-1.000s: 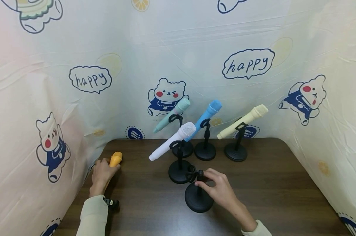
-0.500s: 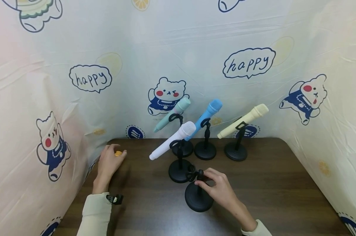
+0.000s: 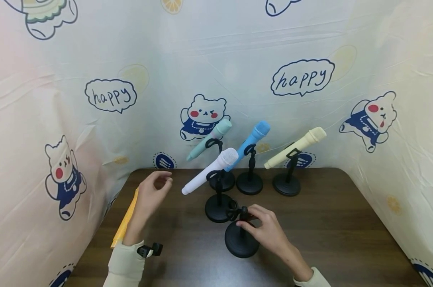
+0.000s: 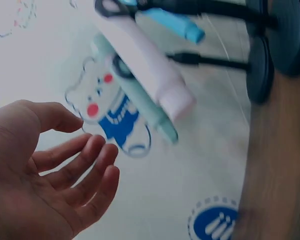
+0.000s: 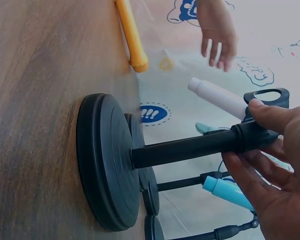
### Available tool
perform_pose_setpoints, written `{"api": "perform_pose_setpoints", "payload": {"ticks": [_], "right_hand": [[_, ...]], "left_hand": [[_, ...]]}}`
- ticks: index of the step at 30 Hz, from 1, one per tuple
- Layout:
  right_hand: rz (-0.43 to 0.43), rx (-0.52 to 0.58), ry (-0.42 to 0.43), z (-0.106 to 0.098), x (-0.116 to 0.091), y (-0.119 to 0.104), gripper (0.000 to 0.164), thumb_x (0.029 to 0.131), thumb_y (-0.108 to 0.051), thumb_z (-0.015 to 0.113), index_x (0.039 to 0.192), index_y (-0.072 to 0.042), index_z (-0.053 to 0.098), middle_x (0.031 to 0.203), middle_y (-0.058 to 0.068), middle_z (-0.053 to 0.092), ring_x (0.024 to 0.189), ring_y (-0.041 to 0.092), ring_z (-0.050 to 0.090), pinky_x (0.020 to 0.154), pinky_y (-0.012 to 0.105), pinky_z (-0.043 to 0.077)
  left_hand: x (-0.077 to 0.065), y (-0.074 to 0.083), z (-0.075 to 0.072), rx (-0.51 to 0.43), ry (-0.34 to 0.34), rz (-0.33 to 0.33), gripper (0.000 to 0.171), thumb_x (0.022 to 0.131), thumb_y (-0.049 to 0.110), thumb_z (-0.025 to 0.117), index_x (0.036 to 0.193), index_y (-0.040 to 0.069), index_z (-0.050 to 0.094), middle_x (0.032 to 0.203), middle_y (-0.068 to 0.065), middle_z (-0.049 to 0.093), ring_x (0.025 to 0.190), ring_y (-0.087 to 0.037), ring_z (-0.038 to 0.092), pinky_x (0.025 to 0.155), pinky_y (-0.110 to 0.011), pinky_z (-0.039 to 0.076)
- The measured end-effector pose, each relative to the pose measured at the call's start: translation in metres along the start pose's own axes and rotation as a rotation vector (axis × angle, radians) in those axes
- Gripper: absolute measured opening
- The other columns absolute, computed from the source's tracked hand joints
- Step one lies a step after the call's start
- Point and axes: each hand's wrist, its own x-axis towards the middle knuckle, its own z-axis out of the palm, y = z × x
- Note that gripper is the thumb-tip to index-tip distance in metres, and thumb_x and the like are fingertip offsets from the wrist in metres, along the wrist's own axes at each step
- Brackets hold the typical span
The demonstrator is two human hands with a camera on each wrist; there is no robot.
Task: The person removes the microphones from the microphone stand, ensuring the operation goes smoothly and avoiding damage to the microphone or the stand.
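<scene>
Black desk mic stand (image 3: 241, 242) is pinched near its top by the R hand (image 3: 264, 227), lower centre of the head-view frame, thumb on one side & fingers on the other; its round base is set on the dark wood-grain table (image 3: 327, 239). In the R wrist pic, its oval clip (image 5: 284, 98) can be seen past the thumb tip. The L hand (image 3: 153, 195), left of centre, is held up above the table w/ fingers loosely curled, a narrow gap left btwn thumb & index tip, nothing gripped. The yellow mic (image 3: 124, 222) is laid on the table at frame left, partly hidden by the L forearm. White mic (image 3: 209, 173) is clipped at a slant, head up to the right, in a stand mid-frame, near the L hand. Behind it the teal mic (image 3: 206, 144) & blue mic (image 3: 250, 141) are mounted the same way, plus the cream mic (image 3: 296, 147) right of centre. A small black device (image 3: 149, 250) is worn at the L cuff. Bg is filled by white cloth (image 3: 220, 48) printed w/ cartoon bears & "happy" bubbles.
</scene>
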Motion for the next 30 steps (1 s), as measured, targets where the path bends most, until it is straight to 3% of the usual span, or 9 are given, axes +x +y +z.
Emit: {"api": "perform_pose_setpoints", "payload": {"ticks": [9, 14, 21, 30], "right_hand": [[0.060, -0.005, -0.017, 0.002, -0.002, 0.000, 0.023, 0.086, -0.018, 0.090, 0.104, -0.020, 0.077, 0.099, -0.011, 0.072, 0.091, 0.007, 0.076, 0.080, 0.032, 0.065], [0.102, 0.007, -0.031, 0.002, -0.002, 0.000, 0.023, 0.087, -0.016, 0.090, 0.104, -0.019, 0.076, 0.099, -0.009, 0.072, 0.092, 0.008, 0.075, 0.082, 0.034, 0.066], [0.192, 0.027, -0.040, 0.002, -0.002, 0.002, 0.035, 0.087, -0.020, 0.090, 0.114, -0.016, 0.069, 0.101, -0.004, 0.076, 0.093, 0.009, 0.074, 0.083, 0.040, 0.065], [0.261, 0.048, -0.066, 0.005, -0.005, 0.005, 0.038, 0.086, -0.016, 0.090, 0.116, -0.015, 0.066, 0.103, 0.000, 0.075, 0.090, 0.010, 0.074, 0.085, 0.040, 0.065]], "left_hand": [[-0.019, 0.036, 0.019, -0.213, -0.138, 0.041, 0.018, 0.102, 0.018, 0.073, 0.119, 0.013, 0.076, 0.112, -0.006, 0.076, 0.094, -0.017, 0.070, 0.084, -0.025, 0.059], [-0.030, 0.049, 0.033, -0.322, -0.241, 0.093, 0.018, 0.103, 0.015, 0.072, 0.121, 0.014, 0.075, 0.116, -0.006, 0.075, 0.102, -0.016, 0.068, 0.090, -0.030, 0.058], [-0.043, 0.060, 0.061, -0.411, -0.368, 0.200, 0.022, 0.103, 0.014, 0.071, 0.125, 0.011, 0.072, 0.122, -0.007, 0.073, 0.110, -0.016, 0.069, 0.093, -0.031, 0.060], [-0.053, 0.065, 0.090, -0.510, -0.496, 0.193, 0.038, 0.099, 0.011, 0.076, 0.135, 0.016, 0.065, 0.137, -0.006, 0.066, 0.128, -0.022, 0.063, 0.105, -0.044, 0.058]]}}
